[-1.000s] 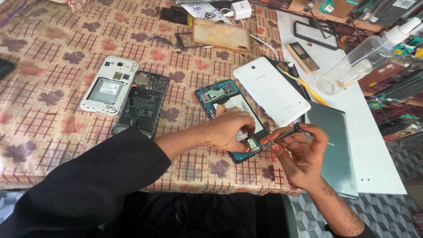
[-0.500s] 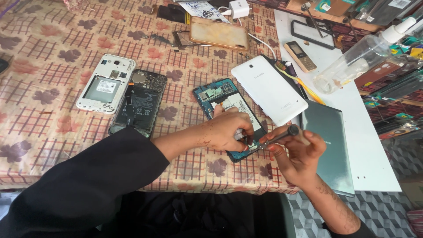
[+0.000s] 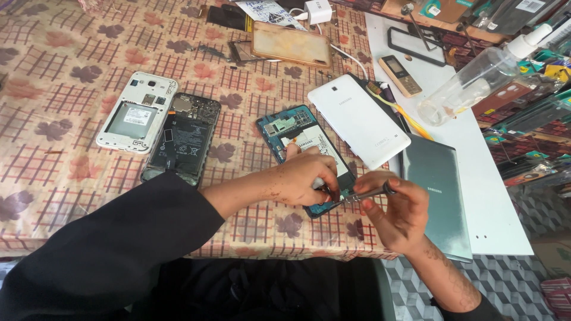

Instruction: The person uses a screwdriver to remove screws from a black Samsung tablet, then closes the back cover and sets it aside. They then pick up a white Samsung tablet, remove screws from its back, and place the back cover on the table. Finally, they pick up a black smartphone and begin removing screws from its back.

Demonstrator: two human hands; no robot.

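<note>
An opened tablet (image 3: 295, 134) with a blue frame and a silver battery lies on the patterned tablecloth. My left hand (image 3: 306, 178) rests on its lower end and presses it down with the fingers. My right hand (image 3: 395, 211) is closed around a small screwdriver (image 3: 364, 195) whose tip points left into the tablet's lower right corner, just below my left fingertips. The tablet's white back cover (image 3: 358, 120) lies right beside it, on the right.
A white opened phone (image 3: 137, 113) and a dark opened phone (image 3: 183, 139) lie at the left. A grey tablet (image 3: 434, 184) sits on a white board (image 3: 505, 202) at the right, with a clear spray bottle (image 3: 476, 77), a small keypad phone (image 3: 399, 75) and a tan phone (image 3: 291, 44) farther back.
My left hand has shifted slightly on the tablet's lower end. My right hand has brought the screwdriver tip closer to the lower right corner.
</note>
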